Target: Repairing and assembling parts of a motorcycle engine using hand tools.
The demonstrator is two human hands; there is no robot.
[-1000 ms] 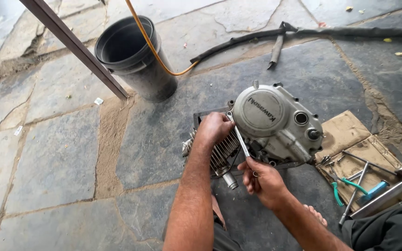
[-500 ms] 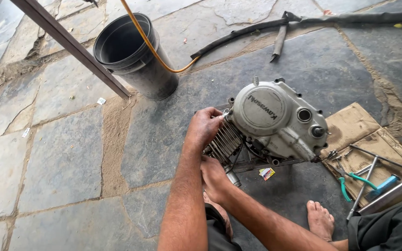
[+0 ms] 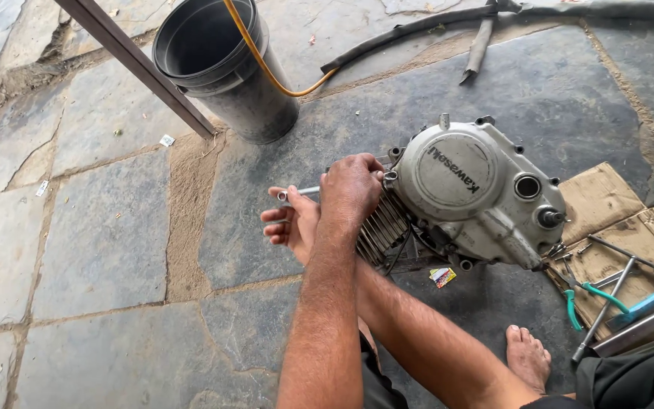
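Both hands are working at the finned cylinder end of the motorcycle engine [image 3: 463, 197] lying on the stone floor [image 3: 100, 250]. Left hand [image 3: 351, 189] is curling closed over the wrench [image 3: 297, 193] near the fins, seemingly steadying it; right hand [image 3: 291, 223], crossed beneath, is cupping loosely under the tool's free end. Beyond, a black bucket [image 3: 221, 68] is standing, and pliers [image 3: 596, 295] are lying on cardboard [image 3: 607, 204].

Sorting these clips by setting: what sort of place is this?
Probably an outdoor, makeshift repair spot: a motorcycle engine sits on a stone-slab floor, with hand tools laid on cardboard and a black bucket nearby.
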